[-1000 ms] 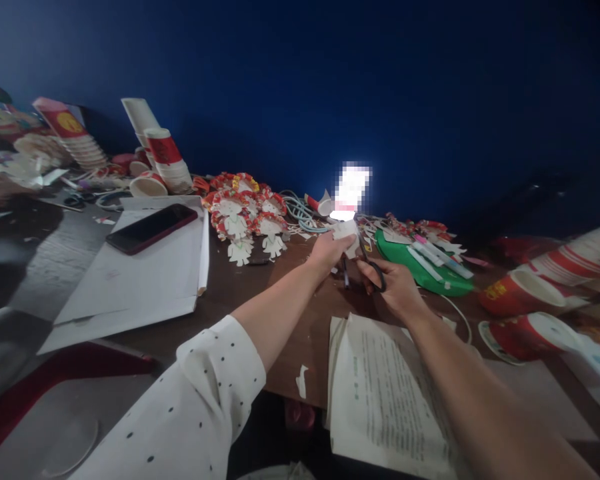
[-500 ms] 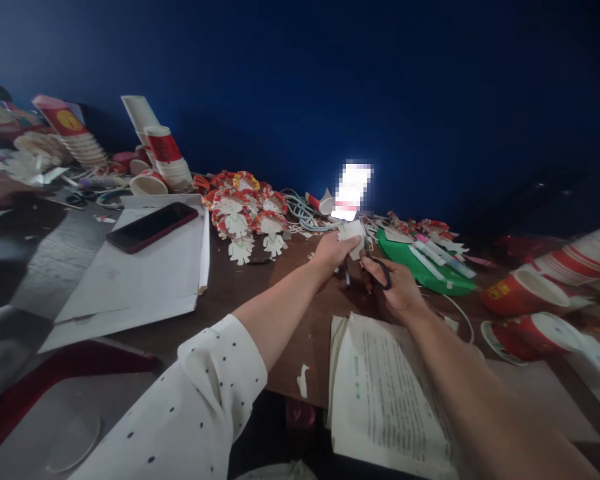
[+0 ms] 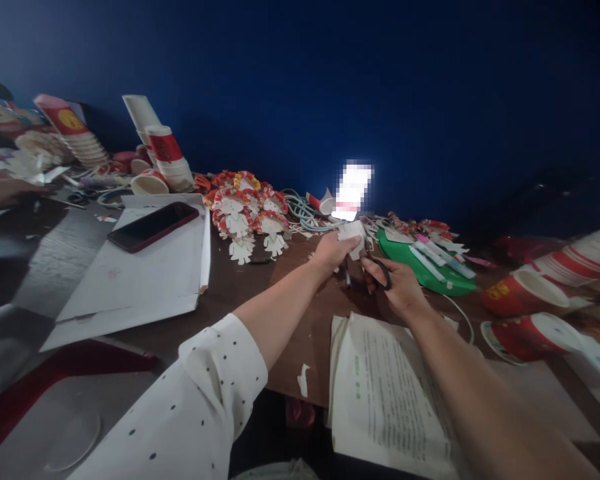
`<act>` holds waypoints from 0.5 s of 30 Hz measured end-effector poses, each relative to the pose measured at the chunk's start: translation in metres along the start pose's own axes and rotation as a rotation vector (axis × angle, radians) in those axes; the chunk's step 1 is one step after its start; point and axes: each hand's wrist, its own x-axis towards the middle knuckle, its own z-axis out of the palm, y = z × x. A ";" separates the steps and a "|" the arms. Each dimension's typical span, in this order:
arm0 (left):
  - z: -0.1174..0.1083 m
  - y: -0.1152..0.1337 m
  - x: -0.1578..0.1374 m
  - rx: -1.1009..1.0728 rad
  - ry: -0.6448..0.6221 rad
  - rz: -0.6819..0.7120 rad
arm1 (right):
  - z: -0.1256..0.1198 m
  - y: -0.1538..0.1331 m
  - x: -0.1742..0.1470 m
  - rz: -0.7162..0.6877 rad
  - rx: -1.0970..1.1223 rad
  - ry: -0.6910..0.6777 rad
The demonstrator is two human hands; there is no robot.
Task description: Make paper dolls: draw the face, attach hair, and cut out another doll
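My left hand pinches a small piece of white paper above the brown table. Close on its right, my right hand is closed around the dark handles of a pair of scissors. The blades are at the paper's right edge, and I cannot make out how far apart they are. Behind the paper stands a brightly lit screen. Several white paper figures with red, patterned tops lie to the left of my left hand.
A dark phone rests on a white folder. An open book lies at the front edge. Pens sit on a green sheet. Paper cups lie at right; stacked cups lean at left. Another person's hand shows far left.
Both hands, the paper and the scissors stay in nearly the same place. The other person's hand at far left has shifted slightly.
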 end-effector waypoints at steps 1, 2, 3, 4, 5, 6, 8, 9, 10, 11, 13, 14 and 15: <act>0.000 0.000 0.000 0.015 -0.003 0.015 | 0.000 0.000 0.000 -0.008 -0.005 -0.003; 0.000 0.000 0.000 0.030 -0.009 0.034 | 0.001 0.000 -0.001 -0.019 -0.013 -0.004; 0.000 -0.001 0.000 0.042 -0.015 0.047 | 0.001 -0.001 -0.001 -0.030 -0.024 -0.002; 0.000 -0.001 0.000 0.043 -0.011 0.047 | 0.002 -0.002 -0.002 -0.037 -0.036 0.007; 0.000 -0.002 0.000 0.040 -0.005 0.045 | 0.003 -0.003 -0.002 -0.039 -0.047 0.017; 0.000 -0.002 0.000 0.037 -0.003 0.042 | 0.004 -0.006 -0.003 -0.035 -0.057 0.027; 0.000 -0.002 0.000 0.032 -0.001 0.040 | 0.006 -0.010 -0.005 -0.021 -0.072 0.037; 0.000 -0.002 0.000 0.031 -0.001 0.041 | 0.007 -0.013 -0.006 -0.018 -0.080 0.036; 0.000 -0.001 -0.001 0.031 -0.002 0.041 | 0.008 -0.014 -0.007 -0.020 -0.090 0.033; 0.001 -0.001 -0.002 0.031 -0.005 0.040 | 0.009 -0.016 -0.008 -0.027 -0.098 0.031; 0.001 0.001 -0.003 0.028 -0.009 0.037 | 0.011 -0.017 -0.009 -0.034 -0.098 0.029; 0.001 0.001 -0.004 0.029 -0.010 0.035 | 0.012 -0.016 -0.010 -0.030 -0.091 0.027; 0.001 0.001 -0.004 0.032 -0.010 0.030 | 0.013 -0.016 -0.010 -0.021 -0.080 0.028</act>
